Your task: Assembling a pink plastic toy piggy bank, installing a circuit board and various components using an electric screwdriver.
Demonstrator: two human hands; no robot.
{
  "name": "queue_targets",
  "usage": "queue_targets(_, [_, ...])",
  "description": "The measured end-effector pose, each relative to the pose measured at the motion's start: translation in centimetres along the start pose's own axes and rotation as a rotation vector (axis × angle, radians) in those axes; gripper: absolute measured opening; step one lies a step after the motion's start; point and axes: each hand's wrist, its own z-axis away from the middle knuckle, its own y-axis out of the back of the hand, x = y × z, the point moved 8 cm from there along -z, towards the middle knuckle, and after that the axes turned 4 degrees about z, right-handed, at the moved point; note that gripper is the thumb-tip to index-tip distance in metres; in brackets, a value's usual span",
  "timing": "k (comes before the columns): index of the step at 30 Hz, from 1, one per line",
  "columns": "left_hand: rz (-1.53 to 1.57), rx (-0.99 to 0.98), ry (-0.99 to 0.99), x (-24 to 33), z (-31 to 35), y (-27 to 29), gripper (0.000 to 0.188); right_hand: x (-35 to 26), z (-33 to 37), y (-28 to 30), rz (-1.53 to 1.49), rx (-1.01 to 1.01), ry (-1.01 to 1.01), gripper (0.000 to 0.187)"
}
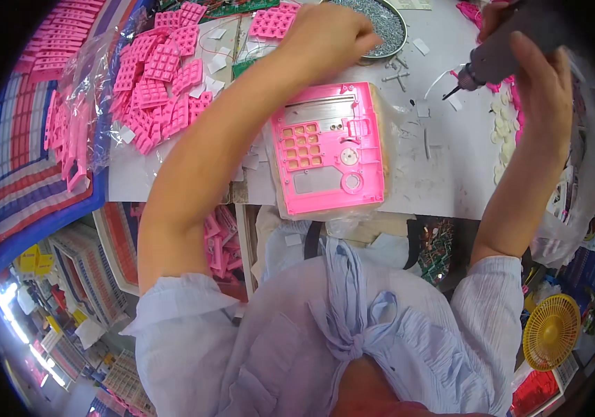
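My left hand [328, 38] is curled at the rim of a round tray of small screws [381, 28]. Its fingers are drawn together, and whatever they may hold is hidden. In my right hand [544, 80] is a dark electric screwdriver [495, 59], its thin bit pointing down and left above the table. Between my arms lies a pink plastic panel [335, 187] with a grid of square holes, a long slot and a round opening. It rests on a plastic-wrapped pad [389, 149], and neither hand touches it.
Pink keypad pieces [162, 62] are heaped at the left. Several loose metal pins [398, 76] lie below the tray. Pale round discs [502, 118] line the right side of the white table [450, 177]. A yellow fan [552, 332] stands lower right; green circuit boards [436, 260] sit below the table's edge.
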Motion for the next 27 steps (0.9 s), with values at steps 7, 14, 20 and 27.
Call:
queue_targets(7, [0.200, 0.226, -0.160, 6.9, 13.8, 1.4, 0.015, -3.5, 3.4, -11.4, -0.815, -0.036, 0.122, 0.047])
queue_targets(14, [0.323, 0.329, -0.090, 6.8, 17.0, 0.1, 0.018, -6.8, 5.7, -14.1, -0.756, 0.020, 0.137, 0.035])
queue_targets(20, [0.252, 0.360, -0.108, 7.0, 17.3, 0.3, 0.018, -6.4, 6.0, -14.9, -0.724, 0.035, 0.122, 0.034])
queue_targets(27, [0.129, 0.260, -0.109, 6.8, 16.4, 0.8, 0.028, -2.0, 7.3, -15.7, -0.709, 0.036, 0.078, 0.030])
